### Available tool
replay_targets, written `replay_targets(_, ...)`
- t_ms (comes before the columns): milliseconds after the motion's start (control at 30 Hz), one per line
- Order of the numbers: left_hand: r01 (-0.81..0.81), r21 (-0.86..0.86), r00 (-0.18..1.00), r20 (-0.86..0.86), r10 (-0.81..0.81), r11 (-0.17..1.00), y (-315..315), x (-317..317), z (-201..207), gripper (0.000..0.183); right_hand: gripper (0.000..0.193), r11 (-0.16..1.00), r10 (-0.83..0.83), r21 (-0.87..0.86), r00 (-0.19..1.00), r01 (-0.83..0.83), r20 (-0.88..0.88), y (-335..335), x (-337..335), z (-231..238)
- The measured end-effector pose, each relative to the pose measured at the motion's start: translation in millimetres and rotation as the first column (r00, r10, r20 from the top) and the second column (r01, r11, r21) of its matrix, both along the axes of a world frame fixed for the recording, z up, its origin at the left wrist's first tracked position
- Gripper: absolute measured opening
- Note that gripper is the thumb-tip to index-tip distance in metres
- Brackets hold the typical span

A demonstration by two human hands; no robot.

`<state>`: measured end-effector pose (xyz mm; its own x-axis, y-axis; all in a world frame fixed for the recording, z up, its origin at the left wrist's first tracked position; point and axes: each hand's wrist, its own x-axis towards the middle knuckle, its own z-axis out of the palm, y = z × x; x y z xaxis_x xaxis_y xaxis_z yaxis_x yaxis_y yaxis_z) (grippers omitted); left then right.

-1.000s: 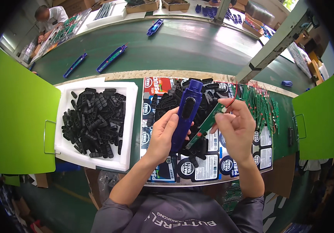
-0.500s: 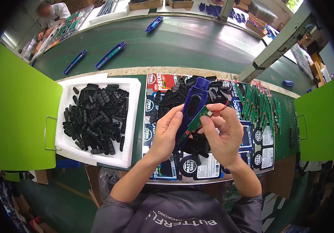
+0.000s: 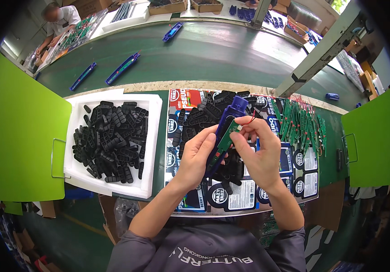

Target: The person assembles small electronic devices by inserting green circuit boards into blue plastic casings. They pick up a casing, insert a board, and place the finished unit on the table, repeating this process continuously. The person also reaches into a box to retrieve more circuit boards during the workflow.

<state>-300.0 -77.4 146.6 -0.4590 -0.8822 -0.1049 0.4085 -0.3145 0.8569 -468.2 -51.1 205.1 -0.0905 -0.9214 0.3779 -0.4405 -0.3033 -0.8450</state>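
My left hand [image 3: 196, 156] is closed around a long blue plastic housing [image 3: 237, 105], held tilted above the printed sheet with its far end leaning right. In my right hand [image 3: 264, 152], thumb and fingers pinch the upper end of a narrow green circuit board [image 3: 224, 141]. This board lies along the housing's open face, covering most of the black oval part inside; whether it is fully seated I cannot tell. A red wire [image 3: 252, 118] loops from its upper end by my right fingers. Under and behind both hands lies a pile of black ribbed pieces [image 3: 199, 117].
On the left stands a white foam tray [image 3: 149, 154] of black ribbed pieces. Several green boards with red wires [image 3: 297, 122] lie right. Beyond runs a green conveyor belt [image 3: 167, 59] carrying blue housings [image 3: 122, 68]. A metal post [image 3: 312, 59] and green side panels [image 3: 27, 131] flank the bench. Another person sits far left.
My right hand has brought the board inward, laying it along the housing and over the black oval part. The housings on the belt have shifted slightly left.
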Motion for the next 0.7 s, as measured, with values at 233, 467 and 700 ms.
replay_targets(233,0.004,-0.092,0.998,0.055,0.001,0.996,5.1,-8.5,-1.5,0.041,0.038,0.968,-0.210,-0.167,0.967,0.185,-0.145,-6.9,3.3,-15.5)
replay_targets(467,-0.016,-0.213,0.994,0.098,0.038,0.977,9.1,-13.4,0.9,0.040,0.070,0.977,-0.195,-0.078,0.978,0.200,0.067,-7.9,3.5,-24.4)
replay_targets(700,-0.018,-0.232,0.977,0.201,0.066,0.973,9.4,-12.8,-0.9,0.040,0.066,0.991,-0.124,0.088,0.962,0.106,0.242,-10.8,2.6,-21.4)
